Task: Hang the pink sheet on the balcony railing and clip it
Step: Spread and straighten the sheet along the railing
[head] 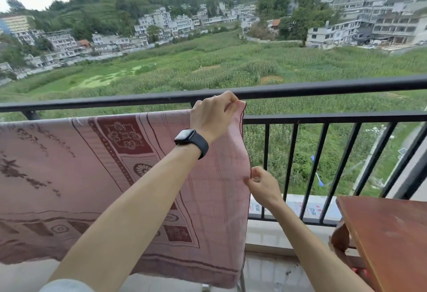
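The pink sheet [76,171], patterned with dark red borders and flowers, hangs draped over the black balcony railing [323,117] and covers its left half. My left hand [212,116], with a black watch on the wrist, pinches the sheet's top right corner at the rail. Lower down, my right hand [261,182] pinches the sheet's right edge about halfway along its drop. No clip shows in either hand.
A second, higher black rail [323,87] runs behind the draped one. A brown wooden table [388,234] stands at the lower right, close to the railing bars. Beyond the railing are green fields and buildings far below.
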`<state>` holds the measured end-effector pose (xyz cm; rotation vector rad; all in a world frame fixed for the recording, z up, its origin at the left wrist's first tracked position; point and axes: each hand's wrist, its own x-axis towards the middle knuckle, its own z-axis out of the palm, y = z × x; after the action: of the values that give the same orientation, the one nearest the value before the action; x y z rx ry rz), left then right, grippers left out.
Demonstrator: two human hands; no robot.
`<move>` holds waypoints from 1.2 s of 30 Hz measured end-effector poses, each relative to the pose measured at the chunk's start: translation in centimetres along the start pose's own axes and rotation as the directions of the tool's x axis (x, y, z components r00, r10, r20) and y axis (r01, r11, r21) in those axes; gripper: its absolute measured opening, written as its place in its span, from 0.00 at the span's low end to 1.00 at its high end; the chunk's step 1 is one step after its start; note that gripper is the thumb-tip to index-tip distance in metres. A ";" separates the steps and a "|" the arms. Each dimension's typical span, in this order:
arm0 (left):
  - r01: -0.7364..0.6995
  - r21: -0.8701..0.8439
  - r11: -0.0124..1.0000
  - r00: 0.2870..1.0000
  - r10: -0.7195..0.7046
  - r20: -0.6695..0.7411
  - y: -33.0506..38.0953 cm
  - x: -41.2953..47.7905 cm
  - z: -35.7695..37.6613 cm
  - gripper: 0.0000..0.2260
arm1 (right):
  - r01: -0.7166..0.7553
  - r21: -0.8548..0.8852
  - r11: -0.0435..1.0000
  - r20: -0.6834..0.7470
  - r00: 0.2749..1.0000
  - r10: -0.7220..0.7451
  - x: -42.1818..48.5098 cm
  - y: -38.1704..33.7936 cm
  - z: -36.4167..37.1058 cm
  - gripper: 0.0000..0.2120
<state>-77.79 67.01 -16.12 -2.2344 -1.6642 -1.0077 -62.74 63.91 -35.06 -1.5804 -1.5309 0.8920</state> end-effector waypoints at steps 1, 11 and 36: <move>-0.006 0.016 1.000 1.000 0.006 -0.005 0.0 0.0 0.0 0.16 | 0.007 0.168 0.986 0.041 0.999 -0.014 -0.2 -1.3 -0.4 0.07; 0.015 -0.151 0.988 0.993 0.003 0.119 -0.4 0.5 -1.0 0.09 | 0.314 0.423 0.850 -0.184 0.948 -0.259 2.4 -14.0 -6.4 0.12; 0.497 0.228 0.837 0.835 -0.533 0.135 -16.6 -22.5 -2.3 0.24 | 0.717 -0.194 0.670 0.268 0.695 -0.667 -5.1 -9.1 11.0 0.10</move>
<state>-96.98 54.25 -32.12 -1.8430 -2.4255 -0.6962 -76.94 59.31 -32.34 -0.9329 -2.2501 0.3736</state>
